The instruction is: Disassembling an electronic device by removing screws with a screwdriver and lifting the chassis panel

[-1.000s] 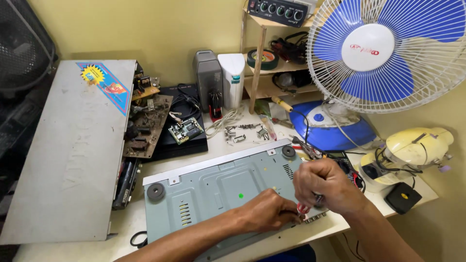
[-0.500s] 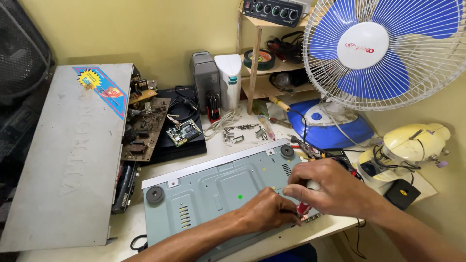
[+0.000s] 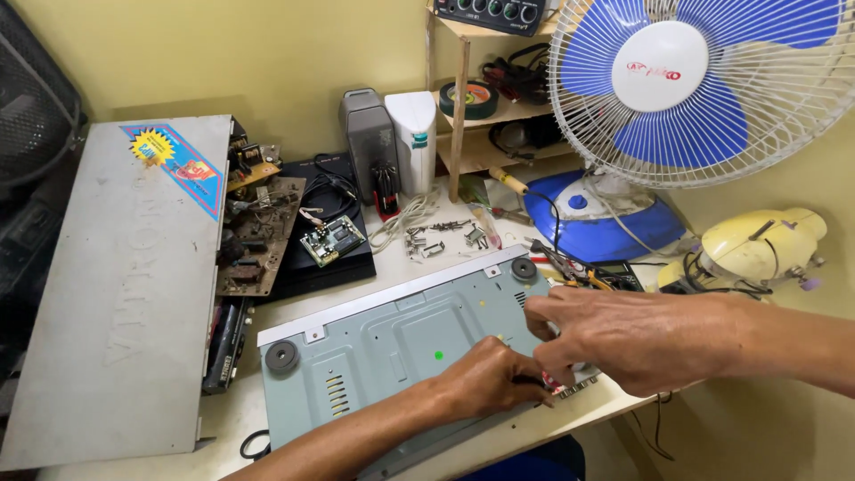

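The left hand (image 3: 490,379) lies knuckles-up on the near right part of the metal case (image 3: 392,347), which sits upside down on the white table (image 3: 534,436) with its round rubber feet up, so its underside is open to both hands. Its fingers curl together toward the case's right edge; whether they pinch anything I cannot tell. The right hand (image 3: 623,334) comes in from the right and bends over that same corner, fingertips pressed down close beside the left hand, hiding what lies under them. The two hands nearly touch.

Farther off, bare circuit boards (image 3: 267,232) rest beside a grey lid (image 3: 125,285) on the left. Loose screws (image 3: 436,236) lie behind the case, then a blue fan (image 3: 686,89) and a wooden shelf (image 3: 481,107).

Against the frame half a second back, the right hand reaches further left across the corner and lies flatter; the left hand has hardly shifted.
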